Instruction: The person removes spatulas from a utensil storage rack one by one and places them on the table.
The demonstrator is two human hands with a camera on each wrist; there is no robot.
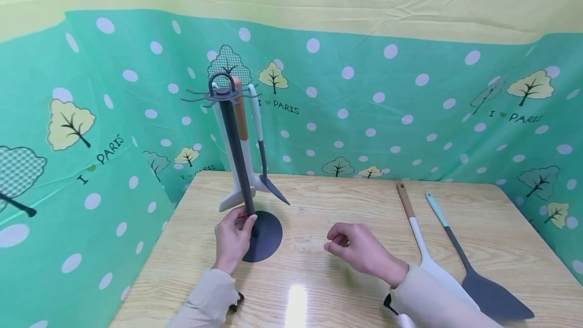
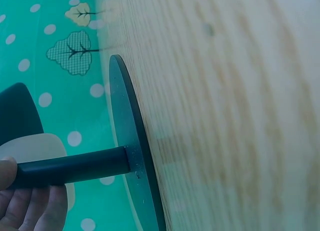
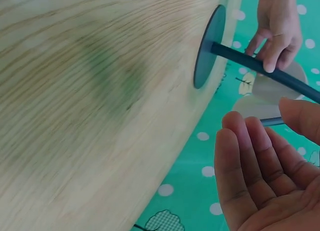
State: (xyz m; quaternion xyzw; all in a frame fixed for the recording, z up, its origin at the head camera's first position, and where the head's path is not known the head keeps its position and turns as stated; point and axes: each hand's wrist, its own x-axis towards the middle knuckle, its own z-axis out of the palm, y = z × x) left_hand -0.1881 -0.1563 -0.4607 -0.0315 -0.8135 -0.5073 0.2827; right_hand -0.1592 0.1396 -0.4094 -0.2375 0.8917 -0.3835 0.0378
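The left hand (image 1: 233, 239) grips the utensil stand (image 1: 239, 158) on the left; the empty, loosely curled right hand (image 1: 362, 249) is nearer the white turner (image 1: 428, 264) and dark turner (image 1: 492, 292), handles pointing far.

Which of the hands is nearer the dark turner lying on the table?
Right. The right hand is left of the dark turner, with the white turner between them; the left hand is much farther left, gripping the stand's black pole.
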